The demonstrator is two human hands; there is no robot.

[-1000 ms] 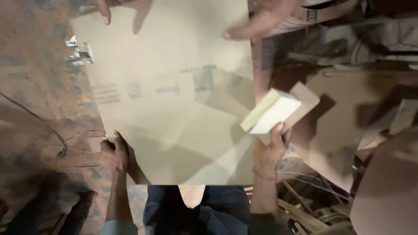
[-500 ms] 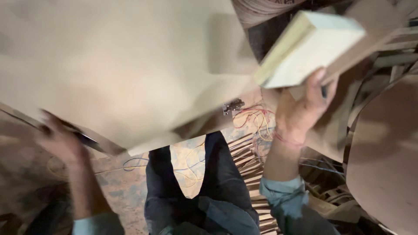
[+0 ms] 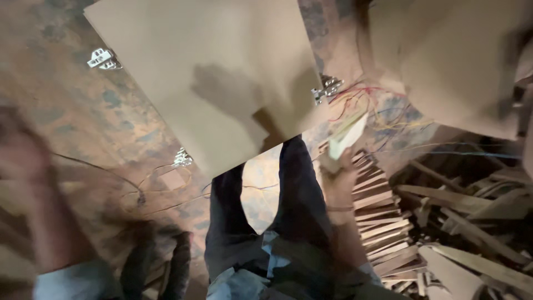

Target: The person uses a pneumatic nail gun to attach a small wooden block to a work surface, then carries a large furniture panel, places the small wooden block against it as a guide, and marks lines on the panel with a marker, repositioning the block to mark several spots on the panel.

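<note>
right hand (image 3: 337, 173) grips pale block (image 3: 347, 135) | tan board (image 3: 211, 72) beside

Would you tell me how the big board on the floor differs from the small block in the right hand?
The flat board is wide and thin and lies on the floor with metal hinges at its edges; the small block is narrow and thick, with no fittings. The board rests free, while the right hand grips the block. Both are pale tan.
</note>
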